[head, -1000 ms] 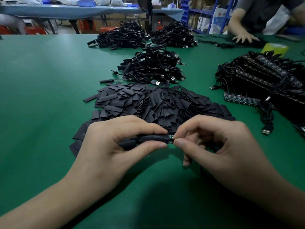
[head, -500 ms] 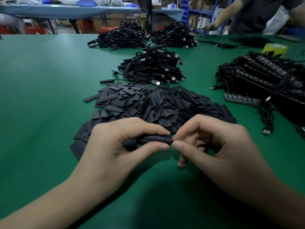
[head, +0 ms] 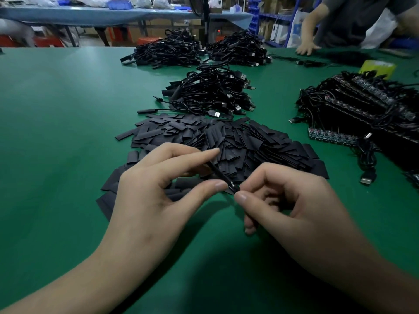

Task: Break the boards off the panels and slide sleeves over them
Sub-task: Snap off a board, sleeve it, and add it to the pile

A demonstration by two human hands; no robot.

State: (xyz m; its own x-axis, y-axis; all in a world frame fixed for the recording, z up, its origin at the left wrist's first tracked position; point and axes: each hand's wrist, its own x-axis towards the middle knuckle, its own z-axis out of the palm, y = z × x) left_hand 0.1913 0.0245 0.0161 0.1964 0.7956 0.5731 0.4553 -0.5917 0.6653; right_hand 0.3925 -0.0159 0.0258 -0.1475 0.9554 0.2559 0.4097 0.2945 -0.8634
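From the head view, we see the left hand (head: 158,196) and the right hand (head: 294,211) meeting just above the green tabletop (head: 56,109), at the near edge of the heap of flat black sleeves (head: 238,141). Between them is the task's thing, a slim black sleeved board (head: 223,176), tilted from far-left down to near-right. The left grip pinches it between the thumb and the fingers, while the right grip nips its near end between thumb and curled forefinger. We judge the two opposed pinches are there to seat the sleeve along the board, one hand steadying and the other pushing. Working right over the heap keeps the next sleeve within reach. The dark panels of boards with trailing cables (head: 362,109) lie to the right, and the piles of black USB cables (head: 210,91) lie farther off. The board itself is hidden inside the sleeve and behind the fingertips, so we cannot tell how far the sleeve has gone on or where its cable runs. The panels run off the right edge. At the far right another person's hand (head: 306,49) rests on the tabletop, blurred.
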